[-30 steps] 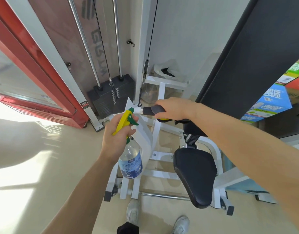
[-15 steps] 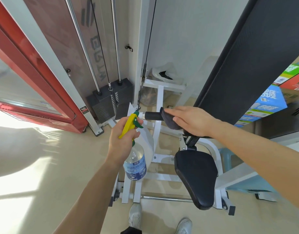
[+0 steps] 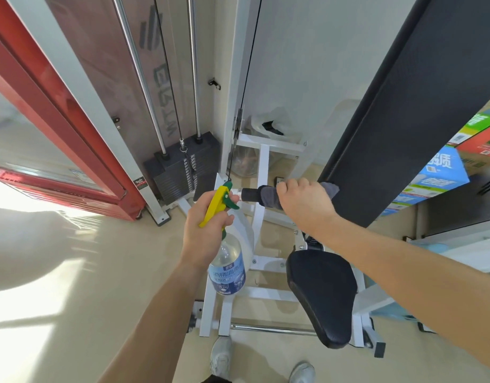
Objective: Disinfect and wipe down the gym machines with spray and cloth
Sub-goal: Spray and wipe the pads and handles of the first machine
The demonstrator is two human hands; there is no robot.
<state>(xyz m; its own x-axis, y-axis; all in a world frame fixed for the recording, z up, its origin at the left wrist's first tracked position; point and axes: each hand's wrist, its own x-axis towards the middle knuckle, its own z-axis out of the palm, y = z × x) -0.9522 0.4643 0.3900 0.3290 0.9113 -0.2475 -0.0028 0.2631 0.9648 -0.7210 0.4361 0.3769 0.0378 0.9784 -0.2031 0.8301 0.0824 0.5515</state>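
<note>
While the left hand (image 3: 203, 233) curls round the neck of the spray bottle (image 3: 228, 268), fingers wrapped under its yellow and green head, the bottle hangs tilted, its clear body and blue label toward 6 o'clock. Its nozzle lies just beside the bare end of the black grip (image 3: 249, 194), which juts toward 9 o'clock from under the cloth (image 3: 269, 195). At 3 o'clock of the bottle the right hand (image 3: 304, 207) closes over the grey cloth, fingers bent down round it and the grip beneath. A corner of cloth pokes out past the hand toward 3 o'clock, against the dark pad (image 3: 404, 111). That pad runs as a long slab from the hand up to 1 o'clock. Toward 5 o'clock of the right hand sits the black seat (image 3: 321, 294), on the white frame (image 3: 261, 167), whose bars cross below the bottle. At 10 o'clock of the bottle stands the weight stack (image 3: 180, 172), with chrome rods (image 3: 139, 78) and a cable rising from it. A red door frame (image 3: 72, 134) fills the 9 to 11 o'clock side. A white bag (image 3: 277, 125) lies behind the frame at 12 o'clock, and printed boxes (image 3: 437, 175) are stacked at 3 o'clock. Two pale shoes (image 3: 221, 357) show at 6 o'clock on the beige floor (image 3: 100, 272).
</note>
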